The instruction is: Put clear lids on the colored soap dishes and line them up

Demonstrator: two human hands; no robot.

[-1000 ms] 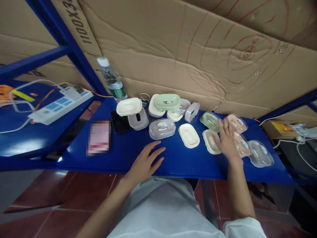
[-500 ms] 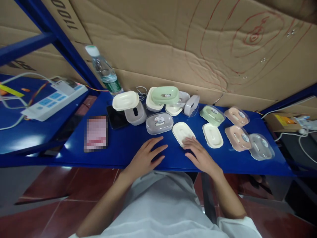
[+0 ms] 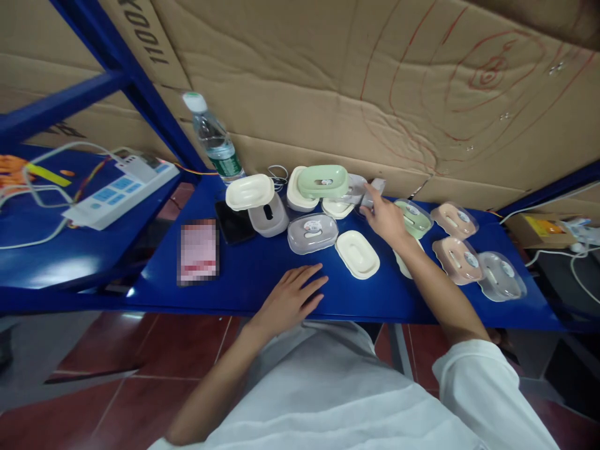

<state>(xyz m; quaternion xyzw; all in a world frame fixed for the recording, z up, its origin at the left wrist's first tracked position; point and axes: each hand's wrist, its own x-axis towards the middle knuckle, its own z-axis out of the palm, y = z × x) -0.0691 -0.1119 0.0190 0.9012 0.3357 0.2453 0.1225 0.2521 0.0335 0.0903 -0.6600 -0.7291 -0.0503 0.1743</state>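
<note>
My left hand (image 3: 295, 294) lies palm down near the table's front edge, fingers spread, holding nothing. My right hand (image 3: 387, 219) is stretched to the back, thumb and fingers apart, at a grey oval plastic piece (image 3: 379, 186); it partly covers the piece, and I cannot tell whether it touches. Between my hands is a cream oval dish (image 3: 357, 254). A grey soap box with a clear lid (image 3: 313, 233) sits to its left. Under my right wrist a second cream dish (image 3: 404, 262) is partly hidden. A green tray (image 3: 323, 181) rests on cream pieces at the back.
Lidded boxes stand on the right: green (image 3: 415, 219), pink (image 3: 457, 259) and grey (image 3: 501, 276). At left are a water bottle (image 3: 218, 147), a cream dish (image 3: 250, 192) on a grey box (image 3: 272, 219), a black phone-like slab (image 3: 230, 225) and a power strip (image 3: 117, 194). Cardboard (image 3: 290, 81) walls the back.
My right hand has left the cream dish and moved back and right to the grey piece. My left hand stays by the front edge. The view has shifted slightly.
</note>
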